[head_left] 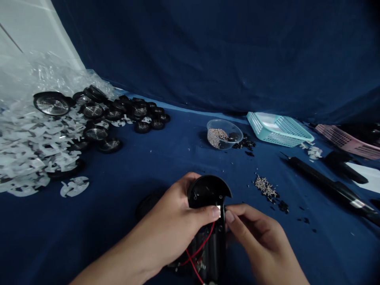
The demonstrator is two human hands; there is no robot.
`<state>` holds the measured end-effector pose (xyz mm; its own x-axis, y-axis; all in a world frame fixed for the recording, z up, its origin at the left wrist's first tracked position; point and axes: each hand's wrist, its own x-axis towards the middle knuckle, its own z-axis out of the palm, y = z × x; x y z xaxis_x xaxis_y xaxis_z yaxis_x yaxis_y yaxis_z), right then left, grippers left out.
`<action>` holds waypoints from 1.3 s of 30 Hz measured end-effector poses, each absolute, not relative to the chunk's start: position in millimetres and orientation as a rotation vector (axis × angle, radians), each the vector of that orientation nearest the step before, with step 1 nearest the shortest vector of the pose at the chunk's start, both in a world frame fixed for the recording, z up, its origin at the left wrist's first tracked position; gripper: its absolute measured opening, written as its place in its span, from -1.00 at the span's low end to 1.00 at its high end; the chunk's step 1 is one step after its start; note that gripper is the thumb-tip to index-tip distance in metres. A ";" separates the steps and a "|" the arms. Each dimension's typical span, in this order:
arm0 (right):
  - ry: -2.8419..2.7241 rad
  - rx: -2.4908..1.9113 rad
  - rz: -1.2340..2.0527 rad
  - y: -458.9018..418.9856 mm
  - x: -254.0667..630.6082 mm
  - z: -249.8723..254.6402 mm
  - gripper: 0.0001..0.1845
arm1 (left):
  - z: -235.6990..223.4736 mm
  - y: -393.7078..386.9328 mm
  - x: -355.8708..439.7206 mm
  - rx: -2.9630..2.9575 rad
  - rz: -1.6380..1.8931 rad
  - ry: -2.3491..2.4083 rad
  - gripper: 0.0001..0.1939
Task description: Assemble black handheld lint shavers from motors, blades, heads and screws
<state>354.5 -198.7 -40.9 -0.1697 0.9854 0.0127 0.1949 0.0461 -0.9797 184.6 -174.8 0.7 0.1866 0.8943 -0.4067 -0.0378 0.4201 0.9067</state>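
Note:
My left hand [175,221] is closed around a black plastic housing [209,188] with a rounded, hollow head. Its thumb presses beside a small white or metal piece [219,210] at the housing's neck. Red wires [205,242] run loose over the lower part, where small metal parts show. My right hand [258,233] is closed, thumb and forefinger pinched at the right edge of the neck. Whatever lies between those fingertips is too small or hidden to make out. The lower end of the housing runs out of view at the bottom.
Left lie white plastic parts [29,154] and black round grilled heads [96,132]. Beyond my hands stands a clear bowl [225,134] of screws, with a loose screw pile [265,187] nearer. At right are a turquoise basket [279,136], a pink basket [347,140] and a black electric screwdriver [323,180].

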 end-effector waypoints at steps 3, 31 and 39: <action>-1.403 -1.274 1.332 -197.4 354.1 -36.3 -0.72 | 1.2 -175.0 183.7 0.887 0.809 1.179 -0.79; -1.114 -1.149 1.887 -202.8 357.1 -34.5 -0.58 | -0.3 -176.2 179.4 0.701 0.560 0.920 -0.79; -1.051 -1.105 2.006 -200.3 370.5 -48.4 -0.75 | 4.0 -175.0 180.3 0.796 0.668 1.036 -0.75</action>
